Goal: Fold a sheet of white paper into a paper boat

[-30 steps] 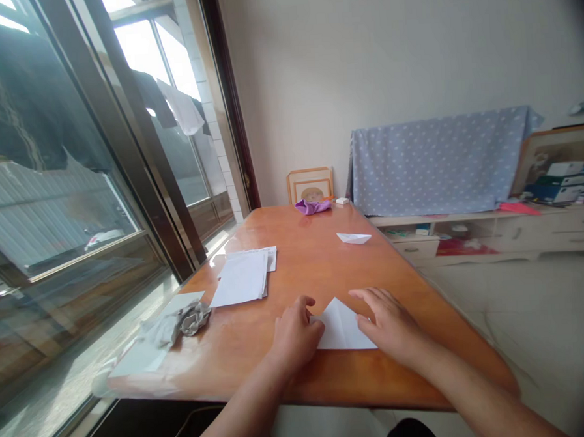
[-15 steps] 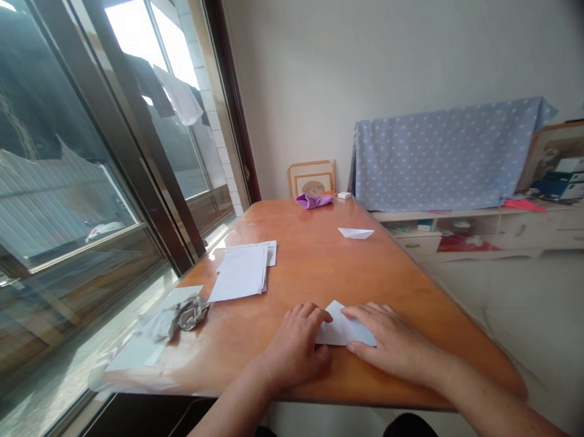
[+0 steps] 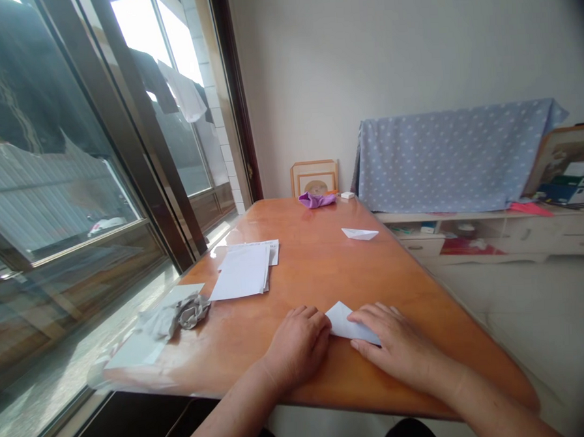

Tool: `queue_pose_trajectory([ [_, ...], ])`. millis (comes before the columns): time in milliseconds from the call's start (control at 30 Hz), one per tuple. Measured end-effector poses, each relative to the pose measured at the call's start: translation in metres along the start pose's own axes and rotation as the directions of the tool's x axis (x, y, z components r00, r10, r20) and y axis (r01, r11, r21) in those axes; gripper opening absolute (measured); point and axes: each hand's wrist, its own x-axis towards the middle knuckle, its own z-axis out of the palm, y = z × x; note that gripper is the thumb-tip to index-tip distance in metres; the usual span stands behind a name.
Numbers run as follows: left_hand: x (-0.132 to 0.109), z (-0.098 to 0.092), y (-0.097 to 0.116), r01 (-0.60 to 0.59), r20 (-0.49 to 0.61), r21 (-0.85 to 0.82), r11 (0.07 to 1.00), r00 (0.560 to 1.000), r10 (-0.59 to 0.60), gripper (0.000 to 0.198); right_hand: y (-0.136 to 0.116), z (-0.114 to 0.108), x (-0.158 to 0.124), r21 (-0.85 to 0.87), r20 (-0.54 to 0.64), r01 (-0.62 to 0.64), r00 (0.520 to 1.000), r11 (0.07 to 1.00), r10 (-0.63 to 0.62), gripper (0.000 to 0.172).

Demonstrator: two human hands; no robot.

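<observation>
A small sheet of folded white paper [image 3: 344,325] lies near the front of the wooden table, its top coming to a point. At its left corner my left hand [image 3: 302,340] is closed, with thumb and curled fingers pinching the edge. My right hand [image 3: 390,336] holds the right side, fingers on top and the thumb at the near edge. The fingers of both hands hide the paper's two ends. Farther along the table sits a folded white paper boat shape [image 3: 360,233].
A stack of white sheets [image 3: 240,270] lies left of my hands, with a crumpled grey cloth [image 3: 192,311] nearer the window side. A purple cloth [image 3: 316,200] and a small white box [image 3: 347,195] are at the table's [image 3: 305,273] far end.
My left thumb has moved up from the near edge, and the left fingers have closed at the paper's left corner. My right hand stays on the right side. The view has shifted slightly.
</observation>
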Motion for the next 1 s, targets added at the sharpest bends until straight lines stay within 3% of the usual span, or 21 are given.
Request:
queue_pose_trajectory([
  [100,0.001,0.000,-0.002,0.043,-0.016,-0.054,0.998,0.999,-0.044,0.017,0.001,-0.004,0.003,0.001,0.015,0.028,0.999,1.000,-0.028,0.016],
  [300,0.003,0.002,-0.007,0.151,-0.112,-0.223,0.963,0.977,-0.179,0.013,0.006,-0.007,0.011,0.049,0.027,-0.037,0.999,0.998,0.036,0.031],
  [467,0.006,0.010,-0.014,0.202,-0.158,-0.312,0.928,0.953,-0.260,0.021,0.011,-0.002,0.016,0.043,0.017,-0.096,0.995,0.994,0.095,0.023],
  [567,0.006,0.012,-0.017,0.227,-0.195,-0.258,0.939,0.940,-0.281,0.027,0.012,0.000,0.017,0.049,-0.006,-0.118,0.993,0.992,0.118,0.019],
  [700,-0.002,0.009,-0.007,0.199,-0.250,-0.059,0.978,0.946,-0.208,0.025,0.015,0.004,0.017,0.043,-0.014,-0.133,0.991,0.990,0.134,0.019],
  [833,-0.017,0.008,0.016,0.004,-0.057,0.047,0.999,0.998,-0.001,0.017,0.017,0.007,0.019,0.026,-0.029,-0.131,0.991,0.991,0.132,0.018],
  [900,-0.025,0.008,0.025,-0.085,0.040,0.036,0.996,0.996,0.084,0.011,0.017,0.007,0.019,0.022,-0.032,-0.131,0.991,0.991,0.131,0.017],
  [1000,-0.032,0.007,0.030,-0.141,0.086,-0.022,0.990,0.986,0.142,0.011,0.018,0.007,0.020,0.032,-0.032,-0.133,0.990,0.991,0.135,0.016],
])
